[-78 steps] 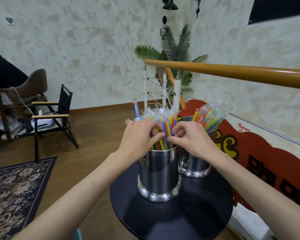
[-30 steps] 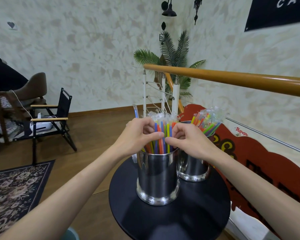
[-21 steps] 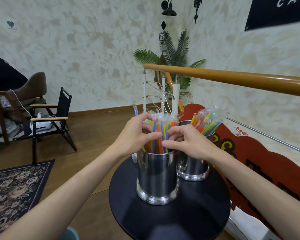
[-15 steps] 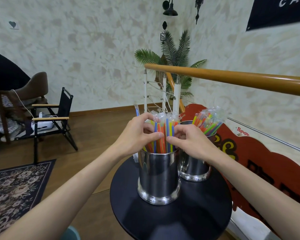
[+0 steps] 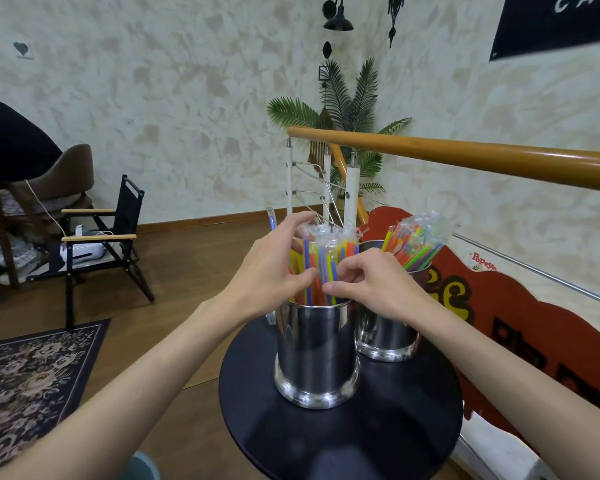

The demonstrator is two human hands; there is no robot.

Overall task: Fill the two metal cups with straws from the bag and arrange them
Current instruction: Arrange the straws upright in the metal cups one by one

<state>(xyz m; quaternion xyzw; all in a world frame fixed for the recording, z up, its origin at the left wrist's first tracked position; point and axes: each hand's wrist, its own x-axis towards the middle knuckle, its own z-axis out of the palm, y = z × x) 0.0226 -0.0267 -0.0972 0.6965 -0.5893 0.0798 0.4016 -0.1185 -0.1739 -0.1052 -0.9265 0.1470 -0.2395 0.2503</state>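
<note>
Two shiny metal cups stand on a small round black table (image 5: 343, 438). The near cup (image 5: 316, 355) holds a bunch of colourful wrapped straws (image 5: 323, 258) standing upright. My left hand (image 5: 271, 271) wraps round the left side of that bunch, fingers curled over the straws. My right hand (image 5: 371, 282) pinches straws at the right front of the same bunch. The far cup (image 5: 385, 337) behind my right hand holds a second bunch of straws (image 5: 413, 244) leaning right. A single blue straw (image 5: 272, 221) pokes up behind my left hand.
A wooden handrail (image 5: 465, 157) with white posts runs behind the table. A red painted board (image 5: 520, 327) leans at the right. A black folding chair (image 5: 101, 244) and a patterned rug (image 5: 28, 375) lie to the left on the wooden floor.
Both hands stay at the near cup's straws; my left hand's fingers have shifted up and round the bunch, and my right hand's fingertips have moved lower toward the rim.
</note>
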